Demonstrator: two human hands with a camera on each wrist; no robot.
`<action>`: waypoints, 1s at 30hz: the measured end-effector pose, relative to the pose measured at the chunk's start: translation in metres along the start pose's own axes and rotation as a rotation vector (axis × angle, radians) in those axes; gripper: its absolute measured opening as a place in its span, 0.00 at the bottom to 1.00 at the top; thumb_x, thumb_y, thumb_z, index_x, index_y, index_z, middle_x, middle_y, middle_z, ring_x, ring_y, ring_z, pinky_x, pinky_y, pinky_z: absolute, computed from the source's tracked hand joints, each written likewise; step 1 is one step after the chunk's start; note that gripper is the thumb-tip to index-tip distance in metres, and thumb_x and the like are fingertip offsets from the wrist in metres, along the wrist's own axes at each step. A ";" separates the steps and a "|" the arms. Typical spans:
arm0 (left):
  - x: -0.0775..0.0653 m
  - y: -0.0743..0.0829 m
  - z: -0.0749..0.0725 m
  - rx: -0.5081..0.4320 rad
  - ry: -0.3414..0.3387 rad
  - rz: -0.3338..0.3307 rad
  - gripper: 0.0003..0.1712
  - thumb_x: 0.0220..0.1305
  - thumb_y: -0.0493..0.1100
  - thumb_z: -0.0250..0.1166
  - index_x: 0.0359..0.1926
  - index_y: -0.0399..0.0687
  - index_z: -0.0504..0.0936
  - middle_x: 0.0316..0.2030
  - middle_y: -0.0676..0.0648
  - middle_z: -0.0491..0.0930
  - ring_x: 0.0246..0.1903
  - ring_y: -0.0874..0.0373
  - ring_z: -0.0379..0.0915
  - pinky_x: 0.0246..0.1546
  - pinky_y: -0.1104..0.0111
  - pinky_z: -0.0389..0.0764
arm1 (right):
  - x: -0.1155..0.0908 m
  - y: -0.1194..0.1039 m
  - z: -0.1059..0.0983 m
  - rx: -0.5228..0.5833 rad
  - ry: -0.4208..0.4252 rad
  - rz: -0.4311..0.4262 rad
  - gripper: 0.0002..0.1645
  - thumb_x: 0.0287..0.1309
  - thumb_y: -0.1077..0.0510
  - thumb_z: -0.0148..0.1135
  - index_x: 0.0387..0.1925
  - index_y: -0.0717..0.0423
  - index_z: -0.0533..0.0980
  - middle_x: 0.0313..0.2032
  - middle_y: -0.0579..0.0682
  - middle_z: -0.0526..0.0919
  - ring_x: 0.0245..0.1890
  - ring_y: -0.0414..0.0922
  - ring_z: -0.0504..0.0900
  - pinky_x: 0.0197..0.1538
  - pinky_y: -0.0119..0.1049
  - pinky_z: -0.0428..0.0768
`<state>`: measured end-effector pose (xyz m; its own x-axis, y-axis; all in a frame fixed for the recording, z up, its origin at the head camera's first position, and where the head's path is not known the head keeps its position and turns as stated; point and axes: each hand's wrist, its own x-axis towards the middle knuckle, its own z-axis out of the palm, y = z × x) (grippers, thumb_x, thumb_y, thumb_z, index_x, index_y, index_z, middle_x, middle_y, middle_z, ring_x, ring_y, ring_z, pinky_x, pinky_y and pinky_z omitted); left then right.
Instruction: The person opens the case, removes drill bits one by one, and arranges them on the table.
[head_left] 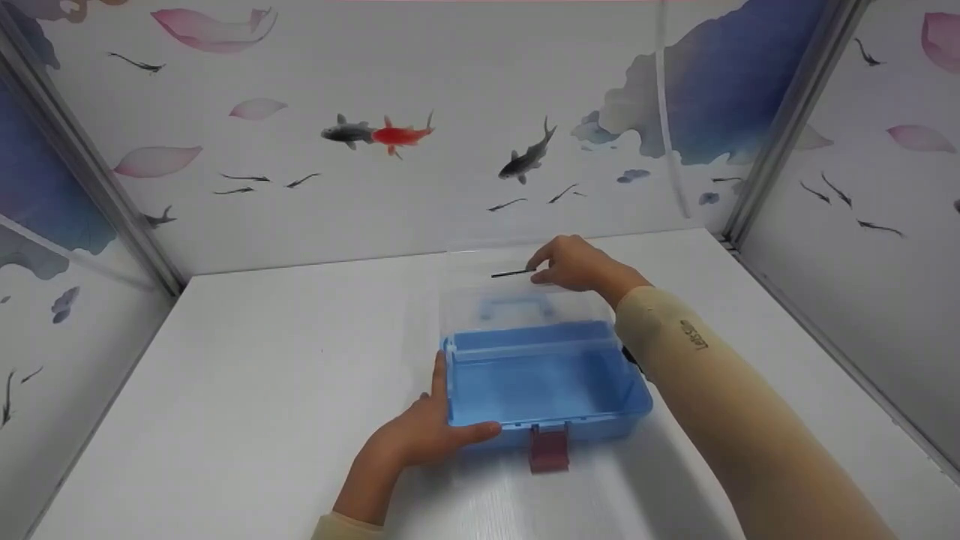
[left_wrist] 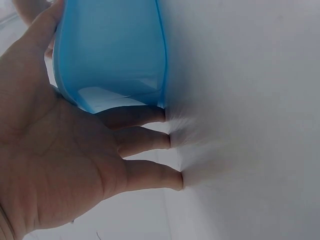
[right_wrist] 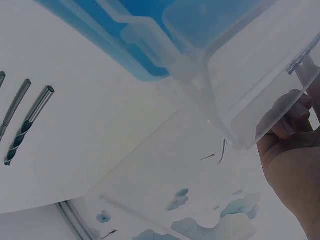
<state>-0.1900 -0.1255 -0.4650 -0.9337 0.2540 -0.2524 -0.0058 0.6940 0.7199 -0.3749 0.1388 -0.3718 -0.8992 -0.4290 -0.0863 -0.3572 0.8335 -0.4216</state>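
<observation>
A blue plastic box (head_left: 547,382) stands with its clear lid (head_left: 465,307) swung back and a dark red latch (head_left: 550,450) at its front. My left hand (head_left: 416,431) braces the box's left front corner, thumb along the front rim. In the left wrist view, the straight fingers (left_wrist: 150,175) reach down to the table beside the blue wall. Over the lid, my right hand (head_left: 574,262) pinches a thin dark drill bit (head_left: 513,274) by one end. The right wrist view shows that drill bit (right_wrist: 302,55) partly, through the clear lid.
Several metal drill bits (right_wrist: 30,125) lie on the white table beside the box in the right wrist view; the right forearm (head_left: 720,390) covers that side in the head view. Printed wall panels (head_left: 450,195) enclose the table's back and sides.
</observation>
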 end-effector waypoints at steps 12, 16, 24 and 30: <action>0.003 -0.002 0.003 -0.029 0.000 0.014 0.83 0.54 0.74 0.74 0.85 0.51 0.22 0.81 0.32 0.58 0.80 0.26 0.54 0.72 0.33 0.68 | 0.001 -0.001 0.003 -0.017 0.029 0.003 0.19 0.71 0.56 0.69 0.60 0.52 0.86 0.65 0.62 0.82 0.67 0.61 0.79 0.67 0.60 0.79; 0.003 -0.002 0.003 -0.034 -0.002 0.024 0.83 0.54 0.74 0.74 0.85 0.52 0.22 0.81 0.33 0.58 0.79 0.26 0.54 0.71 0.32 0.68 | 0.002 0.002 0.004 -0.026 0.029 0.042 0.20 0.70 0.54 0.70 0.61 0.50 0.86 0.63 0.59 0.85 0.64 0.58 0.82 0.66 0.58 0.80; 0.001 0.000 0.002 -0.018 0.002 0.003 0.83 0.55 0.75 0.74 0.85 0.51 0.22 0.81 0.31 0.60 0.81 0.27 0.52 0.72 0.34 0.68 | 0.002 0.012 0.009 0.027 0.083 0.061 0.16 0.70 0.52 0.71 0.56 0.49 0.89 0.58 0.57 0.89 0.59 0.56 0.87 0.62 0.56 0.83; 0.000 0.000 0.000 -0.010 0.005 0.007 0.83 0.55 0.75 0.74 0.85 0.50 0.22 0.80 0.31 0.61 0.81 0.27 0.52 0.73 0.35 0.69 | 0.001 0.015 0.015 0.126 0.146 0.036 0.09 0.69 0.56 0.72 0.48 0.48 0.92 0.53 0.55 0.91 0.52 0.53 0.87 0.55 0.51 0.85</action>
<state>-0.1901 -0.1253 -0.4652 -0.9355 0.2558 -0.2439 -0.0026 0.6851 0.7285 -0.3770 0.1455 -0.3919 -0.9412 -0.3369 0.0241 -0.2976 0.7934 -0.5309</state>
